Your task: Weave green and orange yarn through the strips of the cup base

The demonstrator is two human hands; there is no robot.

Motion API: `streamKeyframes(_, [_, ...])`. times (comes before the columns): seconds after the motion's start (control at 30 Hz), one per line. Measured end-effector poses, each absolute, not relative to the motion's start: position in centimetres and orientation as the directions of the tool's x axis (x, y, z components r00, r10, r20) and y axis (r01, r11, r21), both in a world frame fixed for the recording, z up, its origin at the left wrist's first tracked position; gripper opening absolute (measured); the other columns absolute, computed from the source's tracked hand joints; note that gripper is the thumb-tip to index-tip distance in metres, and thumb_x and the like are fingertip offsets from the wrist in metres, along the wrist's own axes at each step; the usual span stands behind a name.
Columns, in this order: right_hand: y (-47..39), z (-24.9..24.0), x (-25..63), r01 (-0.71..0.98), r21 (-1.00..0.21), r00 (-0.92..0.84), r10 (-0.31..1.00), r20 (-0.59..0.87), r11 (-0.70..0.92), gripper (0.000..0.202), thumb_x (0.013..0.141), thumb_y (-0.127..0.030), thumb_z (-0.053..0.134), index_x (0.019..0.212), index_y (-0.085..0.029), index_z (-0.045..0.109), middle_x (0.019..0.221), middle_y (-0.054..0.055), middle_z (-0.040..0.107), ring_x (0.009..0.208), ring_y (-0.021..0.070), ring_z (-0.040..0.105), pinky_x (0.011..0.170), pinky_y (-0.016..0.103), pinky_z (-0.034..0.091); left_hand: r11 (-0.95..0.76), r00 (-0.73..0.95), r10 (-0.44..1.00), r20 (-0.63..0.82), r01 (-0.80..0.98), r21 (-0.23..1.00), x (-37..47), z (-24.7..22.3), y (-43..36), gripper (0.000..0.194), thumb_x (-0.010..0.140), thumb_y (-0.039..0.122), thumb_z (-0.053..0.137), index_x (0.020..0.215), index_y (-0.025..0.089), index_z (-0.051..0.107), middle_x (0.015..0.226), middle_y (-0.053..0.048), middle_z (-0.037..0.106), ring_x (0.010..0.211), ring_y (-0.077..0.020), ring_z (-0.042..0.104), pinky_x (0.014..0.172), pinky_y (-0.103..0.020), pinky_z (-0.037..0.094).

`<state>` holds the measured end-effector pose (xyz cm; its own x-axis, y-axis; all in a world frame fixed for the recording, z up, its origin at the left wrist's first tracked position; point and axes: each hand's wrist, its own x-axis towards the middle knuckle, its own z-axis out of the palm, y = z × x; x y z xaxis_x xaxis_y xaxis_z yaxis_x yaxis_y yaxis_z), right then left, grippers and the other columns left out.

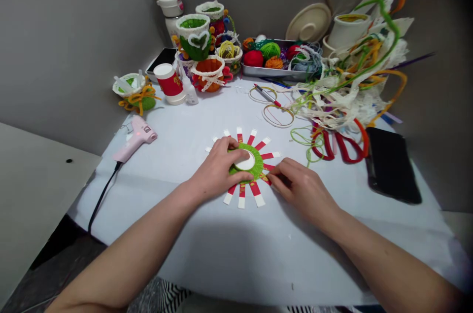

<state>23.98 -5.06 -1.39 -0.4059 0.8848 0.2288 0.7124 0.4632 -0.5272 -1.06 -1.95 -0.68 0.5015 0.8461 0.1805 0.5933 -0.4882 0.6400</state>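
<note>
A paper cup, cut into strips and splayed flat, lies on the table like a sun. Its red strips (254, 188) end in white tips, and green yarn (259, 161) is woven in a ring around the white base (250, 161). My left hand (223, 165) holds the cup down, with fingers and thumb curved over the yarn ring and base. At the lower right of the ring, my right hand (295, 187) pinches a strip between thumb and forefinger. Whether yarn is also in that pinch is hidden.
A pink glue gun (136, 138) lies at left, its cord over the edge. Yarn-covered cups (195, 39), a red paper cup (170, 84) and a tray of yarn balls (275, 72) stand behind. Red-handled scissors (347, 150), tangled yarn (332, 106) and a black phone (392, 165) lie right.
</note>
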Motion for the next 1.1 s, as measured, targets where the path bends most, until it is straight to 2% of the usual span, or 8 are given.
streamKeyframes(0.1, [-5.0, -1.3, 24.0, 0.709, -0.529, -0.41, 0.882, 0.23, 0.467, 0.017, 0.101, -0.019, 0.058, 0.086, -0.019, 0.066, 0.08, 0.002, 0.061, 0.073, 0.0167, 0.06, 0.064, 0.029, 0.044, -0.491, 0.484, 0.854, 0.19, 0.63, 0.602, -0.8, -0.8, -2.1, 0.038, 0.09, 0.038, 0.083, 0.12, 0.023, 0.068, 0.118, -0.01, 0.06, 0.114, -0.0298, 0.055, 0.101, -0.052, 0.051])
streamKeyframes(0.33, [-5.7, -0.4, 24.0, 0.614, -0.55, -0.523, 0.813, 0.255, 0.567, 0.016, 0.106, -0.018, 0.055, 0.1, -0.019, 0.07, 0.092, 0.007, 0.069, 0.084, 0.0194, 0.065, 0.075, 0.032, 0.052, -0.594, 0.643, 0.753, 0.14, 0.574, 0.564, -2.5, 0.9, -1.5, 0.035, 0.099, 0.021, 0.069, 0.132, 0.027, 0.061, 0.14, -0.008, 0.065, 0.131, -0.0295, 0.054, 0.111, -0.053, 0.04])
streamKeyframes(0.53, [-6.4, 0.6, 24.3, 0.577, -0.525, -0.595, 0.762, 0.254, 0.626, 0.023, 0.109, -0.019, 0.047, 0.102, -0.019, 0.07, 0.093, 0.008, 0.068, 0.083, 0.019, 0.063, 0.072, 0.031, 0.053, -0.59, 0.702, 0.709, 0.07, 0.536, 0.603, -3.6, 1.1, -0.7, 0.024, 0.105, 0.021, 0.056, 0.124, 0.027, 0.068, 0.15, -0.008, 0.063, 0.131, -0.029, 0.051, 0.11, -0.053, 0.04])
streamKeyframes(0.67, [-6.9, 1.0, 24.3, 0.572, -0.45, -0.658, 0.711, 0.248, 0.686, 0.026, 0.109, -0.018, 0.045, 0.1, -0.017, 0.069, 0.088, 0.006, 0.064, 0.076, 0.0173, 0.06, 0.065, 0.028, 0.048, -0.58, 0.704, 0.707, 0.063, 0.526, 0.622, -3.6, 1.1, -0.8, 0.023, 0.105, 0.021, 0.053, 0.118, 0.026, 0.071, 0.153, -0.008, 0.06, 0.131, -0.0285, 0.051, 0.109, -0.052, 0.043])
streamKeyframes(0.8, [-7.0, 1.3, 24.3, 0.537, -0.337, -0.732, 0.626, 0.269, 0.773, 0.032, 0.108, -0.014, 0.04, 0.092, -0.017, 0.069, 0.082, 0.005, 0.062, 0.068, 0.0158, 0.054, 0.058, 0.029, 0.039, -0.565, 0.694, 0.718, 0.049, 0.541, 0.623, -3.3, 1.5, -1.1, 0.015, 0.101, 0.027, 0.064, 0.114, 0.025, 0.071, 0.153, -0.008, 0.059, 0.134, -0.0298, 0.051, 0.113, -0.054, 0.04])
streamKeyframes(0.9, [-7.1, 1.4, 24.3, 0.533, -0.273, -0.756, 0.596, 0.272, 0.801, 0.033, 0.106, -0.011, 0.041, 0.088, -0.018, 0.067, 0.08, 0.004, 0.062, 0.065, 0.0156, 0.05, 0.057, 0.031, 0.035, -0.556, 0.684, 0.729, 0.031, 0.565, 0.61, -3.0, 1.7, -1.3, 0.025, 0.091, 0.038, 0.079, 0.11, 0.025, 0.07, 0.152, -0.009, 0.059, 0.134, -0.0322, 0.05, 0.113, -0.055, 0.038])
streamKeyframes(1.1, [-7.7, 1.7, 24.2, 0.513, -0.265, -0.797, 0.568, 0.208, 0.817, 0.035, 0.109, -0.014, 0.041, 0.085, -0.018, 0.065, 0.083, 0.005, 0.064, 0.069, 0.0171, 0.054, 0.06, 0.033, 0.039, -0.567, 0.678, 0.734, 0.028, 0.591, 0.573, -2.8, 1.2, -1.3, 0.032, 0.089, 0.046, 0.082, 0.108, 0.025, 0.067, 0.148, -0.009, 0.061, 0.132, -0.033, 0.05, 0.108, -0.053, 0.04])
